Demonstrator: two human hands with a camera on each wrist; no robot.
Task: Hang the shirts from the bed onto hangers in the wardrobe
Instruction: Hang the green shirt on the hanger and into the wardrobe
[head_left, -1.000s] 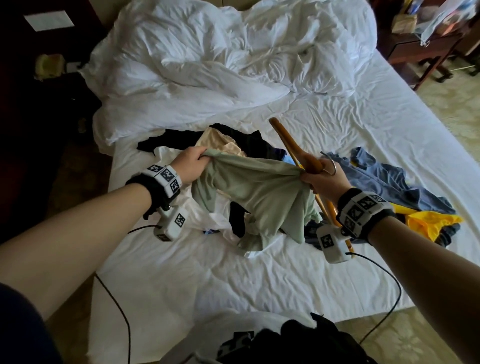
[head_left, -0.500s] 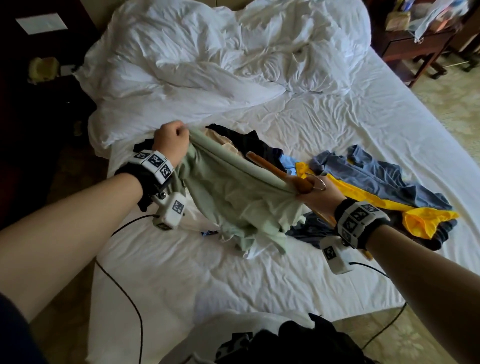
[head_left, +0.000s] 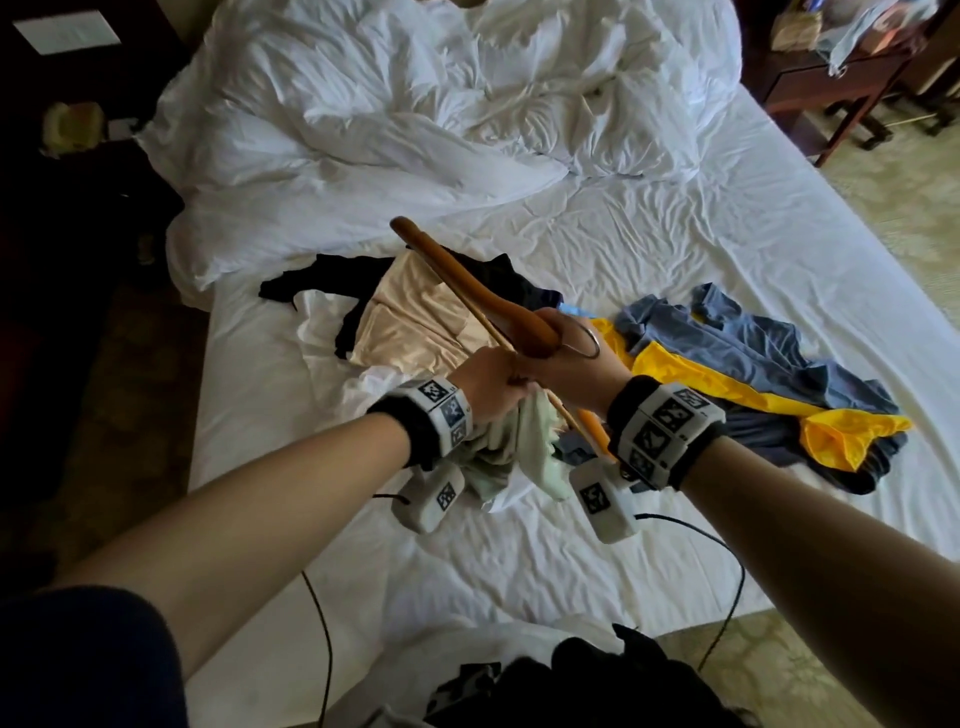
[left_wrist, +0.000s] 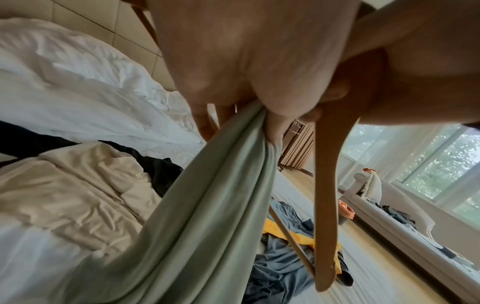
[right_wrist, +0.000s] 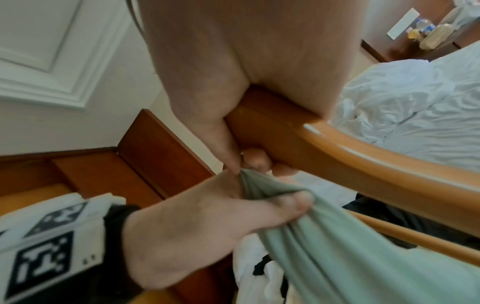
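My right hand (head_left: 574, 366) grips a wooden hanger (head_left: 467, 288) at its middle, below the metal hook (head_left: 584, 338); one arm of the hanger points up and away over the bed. My left hand (head_left: 493, 387) sits right against the right one and pinches a bunch of the pale green shirt (head_left: 524, 452), which hangs down between both wrists. The left wrist view has that green shirt (left_wrist: 207, 205) gathered under my fingers beside the hanger (left_wrist: 327, 195). From the right wrist, the hanger (right_wrist: 350, 156) fills my palm, the left hand (right_wrist: 207, 222) clutching the shirt (right_wrist: 337, 246).
More clothes lie on the white bed sheet (head_left: 519, 561): a beige garment (head_left: 415, 322), a black one (head_left: 322, 270), a white one (head_left: 322, 332), a blue shirt (head_left: 753, 348) and a yellow piece (head_left: 727, 395). A crumpled duvet (head_left: 415, 119) fills the far side. A wooden side table (head_left: 831, 78) stands at the back right.
My left hand has come in from the left with the green shirt, right up to my right hand. The hanger's free arm has tipped up, and the shirt now hangs bunched instead of stretched.
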